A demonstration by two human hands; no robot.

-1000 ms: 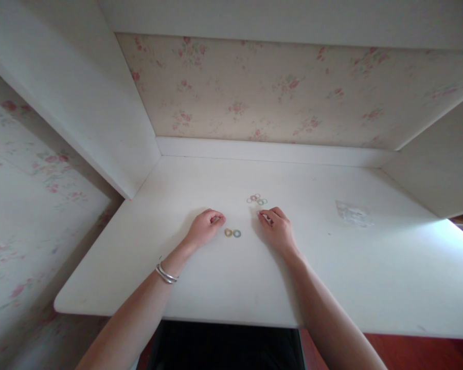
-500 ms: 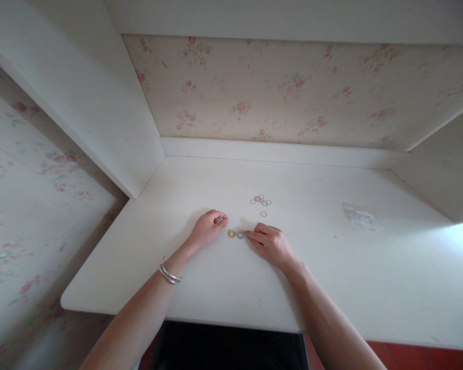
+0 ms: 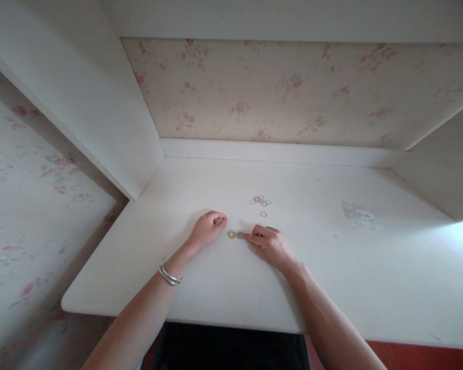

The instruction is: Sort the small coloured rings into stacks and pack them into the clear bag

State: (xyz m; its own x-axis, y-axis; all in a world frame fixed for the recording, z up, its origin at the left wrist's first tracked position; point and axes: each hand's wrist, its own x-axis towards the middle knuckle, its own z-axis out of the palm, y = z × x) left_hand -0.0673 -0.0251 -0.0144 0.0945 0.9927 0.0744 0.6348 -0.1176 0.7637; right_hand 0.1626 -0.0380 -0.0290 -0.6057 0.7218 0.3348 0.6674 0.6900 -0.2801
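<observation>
Near the centre of the frame, the small grey-blue ring (image 3: 237, 235) could skid into the yellowish ring (image 3: 229, 235) just beside it if the right hand (image 3: 245, 237) presses off-centre; its forefinger is stretched onto the ring, though whether the thumb pinches too I cannot tell. The left hand (image 3: 224, 221) has curled fingers, thumb and forefinger close together, contents unclear. Compared with a second ago, the right hand is lower, and a thin reddish ring (image 3: 263, 216) lies alone below the upper ring cluster (image 3: 257, 199).
</observation>
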